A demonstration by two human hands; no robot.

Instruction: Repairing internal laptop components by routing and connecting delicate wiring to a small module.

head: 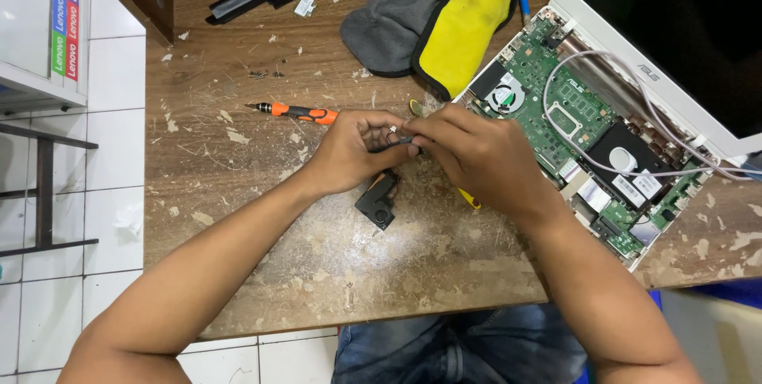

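Above worn table (262,193): both hands pinching thin black cable (394,144).

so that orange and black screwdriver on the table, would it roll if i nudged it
Probably yes: the screwdriver looks slim and round, lying flat on the worn wooden table, so a sideways nudge may roll it. It seems stiff and light. The flaky, rough surface might stop it soon.

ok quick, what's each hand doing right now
Left hand: closed, pinching a thin black cable from a small black part.
Right hand: closed, fingertips pinching the same cable's end.
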